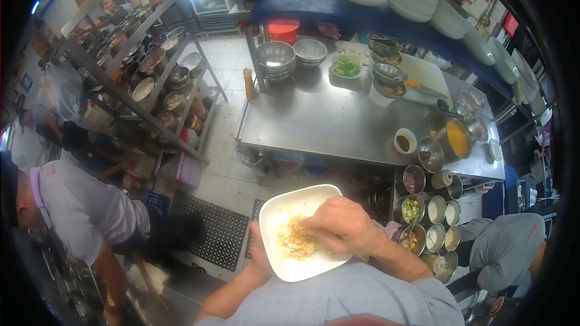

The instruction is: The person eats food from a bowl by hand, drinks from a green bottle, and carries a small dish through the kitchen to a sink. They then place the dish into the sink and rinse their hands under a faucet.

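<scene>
A white square dish (326, 261) with rounded corners is held in front of my body, with a heap of pale, crumbly food (294, 238) in it. Wrapped round the dish's left edge, my left hand (260, 250) grips it, its fingers partly under the rim. My right hand (341, 223) reaches over the dish from the right, its fingers bent together and their tips at the crumbly food. Whatever lies between those fingertips is too small to make out.
Ahead stands a steel counter (302, 121) with metal bowls (277, 58) and a tub of green leaves (346, 66). Small food pots (411, 208) sit at the right. A loaded shelf rack (199, 108) is at the left. People stand at left (90, 205) and right (507, 253).
</scene>
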A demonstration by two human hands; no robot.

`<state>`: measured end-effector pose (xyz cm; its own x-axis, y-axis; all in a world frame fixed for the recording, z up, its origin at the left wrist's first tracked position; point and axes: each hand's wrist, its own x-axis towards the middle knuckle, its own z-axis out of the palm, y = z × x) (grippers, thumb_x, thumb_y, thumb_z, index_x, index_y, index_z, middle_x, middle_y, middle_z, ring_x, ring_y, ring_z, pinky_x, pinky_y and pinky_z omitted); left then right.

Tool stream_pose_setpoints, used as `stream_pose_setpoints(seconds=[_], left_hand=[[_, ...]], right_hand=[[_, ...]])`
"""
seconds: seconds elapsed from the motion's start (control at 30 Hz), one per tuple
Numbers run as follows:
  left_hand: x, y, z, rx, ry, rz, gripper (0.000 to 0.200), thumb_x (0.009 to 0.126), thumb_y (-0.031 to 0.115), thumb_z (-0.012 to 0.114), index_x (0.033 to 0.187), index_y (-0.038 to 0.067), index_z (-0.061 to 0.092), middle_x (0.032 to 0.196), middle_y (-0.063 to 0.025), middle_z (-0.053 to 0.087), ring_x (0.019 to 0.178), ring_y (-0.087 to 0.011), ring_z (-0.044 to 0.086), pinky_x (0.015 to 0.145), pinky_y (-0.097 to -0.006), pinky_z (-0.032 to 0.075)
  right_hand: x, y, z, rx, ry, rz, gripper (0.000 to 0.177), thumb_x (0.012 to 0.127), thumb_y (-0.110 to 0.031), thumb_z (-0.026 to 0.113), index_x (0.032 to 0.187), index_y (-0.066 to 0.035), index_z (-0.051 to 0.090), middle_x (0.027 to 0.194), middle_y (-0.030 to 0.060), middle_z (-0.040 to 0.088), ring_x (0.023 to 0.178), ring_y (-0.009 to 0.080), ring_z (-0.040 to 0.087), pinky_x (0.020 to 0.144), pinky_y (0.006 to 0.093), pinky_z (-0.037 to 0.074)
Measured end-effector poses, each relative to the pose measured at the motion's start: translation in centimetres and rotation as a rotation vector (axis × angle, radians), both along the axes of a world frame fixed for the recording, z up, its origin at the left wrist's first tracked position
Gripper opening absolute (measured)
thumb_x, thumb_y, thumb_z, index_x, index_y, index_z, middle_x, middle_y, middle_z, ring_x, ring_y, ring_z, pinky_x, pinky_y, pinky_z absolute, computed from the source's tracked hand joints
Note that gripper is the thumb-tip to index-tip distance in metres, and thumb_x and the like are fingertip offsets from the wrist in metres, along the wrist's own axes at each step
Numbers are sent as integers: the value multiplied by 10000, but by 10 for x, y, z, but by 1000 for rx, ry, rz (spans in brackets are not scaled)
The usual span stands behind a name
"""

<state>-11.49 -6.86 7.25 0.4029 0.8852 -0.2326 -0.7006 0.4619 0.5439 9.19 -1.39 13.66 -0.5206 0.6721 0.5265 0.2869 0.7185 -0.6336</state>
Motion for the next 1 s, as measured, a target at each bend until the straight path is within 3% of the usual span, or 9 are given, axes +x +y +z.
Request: stream_pose_setpoints(seconds=[0.13, 0.23, 0.43, 0.63, 1.0], left_hand=[[2, 1, -4, 8, -54, -7, 1047, 879, 823, 363, 1513, -7, 283, 1470, -199, 446, 1308, -321, 510, 1053, -433, 482], [-1, 1, -6, 9, 0, -74, 1082, 846, 863, 352, 1548, 46, 239, 1520, -190, 388, 1366, -348, 446, 1106, -489, 412], [-1, -1, -12, -24, -20, -67, 1084, 842, 866, 354, 1544, 48, 244, 1518, -190, 384, 1365, -344, 447, 1108, -493, 414], [-1, -2, -10, -10, 50, -53, 1085, 839, 863, 374, 1541, 45, 252, 1504, -185, 403, 1356, -332, 459, 1098, -484, 426], [0, -5, -4, -38, 64, -36, 1092, 834, 868, 369, 1538, 41, 258, 1515, -183, 396, 1360, -329, 455, 1102, -480, 420]], right_hand=[[2, -2, -2, -14, 24, -12, 268, 715, -39, 814, 969, -63, 734, 809, 50, 607, 716, 209, 594, 629, 331, 477], [2, -3, -1, -23, 16, -25, 250, 760, -78, 767, 1007, -83, 732, 827, 67, 602, 745, 245, 606, 643, 352, 492], [0, 0, -1, 20, -14, -43, 366, 711, 37, 741, 1064, -60, 733, 860, 75, 628, 745, 233, 613, 645, 333, 503], [-1, -2, -4, 9, 5, -17, 334, 707, 32, 750, 1027, -60, 731, 908, 77, 646, 778, 233, 635, 662, 335, 512], [-1, -2, -7, 14, 13, 1, 289, 690, 15, 770, 966, -60, 723, 849, 64, 646, 770, 228, 636, 673, 336, 506]])
